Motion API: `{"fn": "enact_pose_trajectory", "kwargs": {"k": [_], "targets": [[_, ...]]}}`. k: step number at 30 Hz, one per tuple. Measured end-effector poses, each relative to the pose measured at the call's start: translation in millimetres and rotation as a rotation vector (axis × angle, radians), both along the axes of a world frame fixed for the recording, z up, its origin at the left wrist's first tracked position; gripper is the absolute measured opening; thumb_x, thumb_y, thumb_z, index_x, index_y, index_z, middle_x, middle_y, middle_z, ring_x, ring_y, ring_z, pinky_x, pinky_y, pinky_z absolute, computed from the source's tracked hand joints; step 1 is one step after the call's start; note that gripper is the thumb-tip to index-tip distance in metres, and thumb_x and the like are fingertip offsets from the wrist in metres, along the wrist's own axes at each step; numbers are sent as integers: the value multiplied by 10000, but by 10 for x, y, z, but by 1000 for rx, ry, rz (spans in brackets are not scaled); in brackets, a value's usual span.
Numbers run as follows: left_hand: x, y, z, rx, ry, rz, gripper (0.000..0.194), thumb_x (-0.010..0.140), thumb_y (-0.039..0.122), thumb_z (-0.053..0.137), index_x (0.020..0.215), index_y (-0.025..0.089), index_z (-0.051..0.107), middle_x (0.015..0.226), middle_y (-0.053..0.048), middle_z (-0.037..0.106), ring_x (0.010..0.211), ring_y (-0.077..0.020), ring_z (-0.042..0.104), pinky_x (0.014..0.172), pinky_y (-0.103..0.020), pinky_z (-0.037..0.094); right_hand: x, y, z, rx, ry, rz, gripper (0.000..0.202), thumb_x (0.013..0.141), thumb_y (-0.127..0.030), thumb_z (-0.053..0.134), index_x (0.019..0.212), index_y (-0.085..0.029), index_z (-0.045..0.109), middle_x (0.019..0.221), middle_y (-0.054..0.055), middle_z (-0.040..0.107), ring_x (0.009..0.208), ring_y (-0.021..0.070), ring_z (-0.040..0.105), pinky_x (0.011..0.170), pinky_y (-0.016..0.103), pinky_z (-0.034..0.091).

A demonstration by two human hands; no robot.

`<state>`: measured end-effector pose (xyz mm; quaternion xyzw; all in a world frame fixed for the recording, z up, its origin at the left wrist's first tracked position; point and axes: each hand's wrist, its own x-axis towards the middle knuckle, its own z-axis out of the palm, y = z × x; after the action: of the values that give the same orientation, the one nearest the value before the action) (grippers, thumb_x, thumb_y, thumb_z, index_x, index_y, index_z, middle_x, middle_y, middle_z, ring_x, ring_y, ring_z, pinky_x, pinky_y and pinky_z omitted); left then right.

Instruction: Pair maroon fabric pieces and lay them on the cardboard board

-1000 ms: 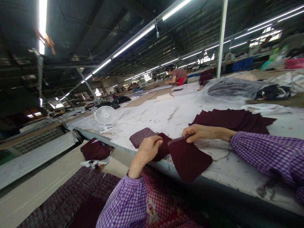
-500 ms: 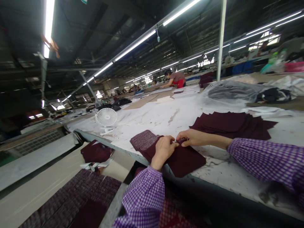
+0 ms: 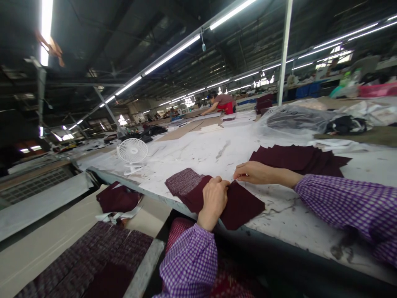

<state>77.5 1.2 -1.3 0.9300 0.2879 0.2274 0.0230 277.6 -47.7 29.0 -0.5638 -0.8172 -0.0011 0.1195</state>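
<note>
Dark maroon fabric pieces [image 3: 242, 209] lie at the near table edge, their lower corner hanging over it. My left hand [image 3: 214, 200] is closed on them along their upper middle, thumb side toward the right. To its left, a speckled maroon-and-grey face of fabric [image 3: 182, 181] shows. Just above the top edge of the pieces, my right hand [image 3: 254, 172] has its fingertips pinched together. Something thin and pale seems to stick out of that pinch, too small to name. Behind my right forearm rests a fanned stack of maroon fabric pieces [image 3: 299, 159].
A small white fan [image 3: 132, 150] stands on the white-covered table [image 3: 198, 145]. Clear plastic [image 3: 294, 118] lies at the back right. Below left, speckled fabric panels [image 3: 93, 252] and a maroon bundle [image 3: 118, 199] lie on a lower surface. A person [image 3: 221, 102] bends over the table further back.
My right hand has lifted slightly off the fabric's top edge, away from my left hand, and the fabric there now lies flatter. My left hand stays on the pieces. The view has shifted slightly.
</note>
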Motion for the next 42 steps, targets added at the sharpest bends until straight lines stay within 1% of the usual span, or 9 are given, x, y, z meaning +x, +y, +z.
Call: {"fn": "enact_pose_trajectory", "kwargs": {"k": [7, 15, 22, 27, 31, 33, 35, 39, 42], "targets": [[0, 3, -9, 13, 9, -5, 235, 878, 170, 493, 997, 245, 681, 900, -28, 630, 908, -200, 560, 742, -290, 438, -16, 20, -104, 45, -90, -39, 172, 828, -165, 482, 890, -168, 642, 866, 52, 678, 764, 168, 600, 675, 252, 399], [-17, 46, -13, -128, -48, 20, 227, 866, 217, 544, 1045, 251, 679, 961, -15, 644, 968, -186, 566, 804, -268, 440, -82, -15, -159, 179, -270, 33, 211, 900, -170, 400, 855, -149, 605, 840, 60, 621, 716, 148, 556, 604, 256, 350], [-25, 50, -16, -176, -59, 29, 213, 857, 220, 547, 995, 280, 699, 956, -1, 643, 963, -180, 565, 810, -269, 436, -115, -13, -194, 214, -463, 84, 194, 881, -90, 416, 831, -148, 594, 810, 60, 589, 709, 154, 530, 567, 260, 344], [-20, 49, -14, -153, -44, 31, 227, 878, 228, 513, 957, 277, 721, 934, -17, 638, 944, -183, 559, 792, -272, 438, -66, -54, -227, 243, -530, 169, 158, 865, -93, 465, 910, -147, 607, 901, 75, 600, 823, 187, 538, 687, 292, 418], [-28, 53, -13, -166, -55, 23, 224, 866, 211, 525, 951, 269, 724, 925, -25, 637, 936, -194, 552, 785, -285, 442, -24, -98, -131, 211, -457, 88, 270, 830, -42, 433, 967, -157, 636, 948, 83, 630, 894, 206, 563, 801, 346, 441], [-29, 50, -16, -165, -62, 17, 228, 864, 201, 522, 950, 266, 723, 927, -29, 634, 934, -197, 549, 785, -289, 444, -81, -114, -67, 202, -323, 22, 368, 797, -1, 390, 1016, -161, 638, 1031, 90, 635, 954, 199, 576, 844, 339, 447], [-24, 42, -22, -155, -66, 13, 236, 869, 197, 511, 951, 267, 721, 922, -34, 632, 923, -195, 548, 782, -289, 445, -193, -132, -34, 171, -174, 21, 416, 788, 0, 368, 1070, -161, 628, 1104, 97, 626, 981, 180, 586, 855, 304, 459], [-31, 49, -24, -135, -69, 7, 244, 879, 211, 500, 967, 273, 719, 914, -37, 632, 906, -195, 551, 780, -288, 451, -400, -172, -65, 88, -84, 0, 378, 796, -28, 391, 1039, -165, 647, 1005, 100, 655, 908, 173, 615, 803, 270, 477], [-122, 111, -4, -174, -81, -58, 217, 847, 208, 559, 971, 281, 722, 919, -21, 651, 897, -183, 572, 799, -275, 455, -412, -194, -92, 32, -83, -21, 360, 800, -29, 396, 1024, -153, 648, 977, 103, 656, 896, 177, 619, 793, 267, 473]]}}
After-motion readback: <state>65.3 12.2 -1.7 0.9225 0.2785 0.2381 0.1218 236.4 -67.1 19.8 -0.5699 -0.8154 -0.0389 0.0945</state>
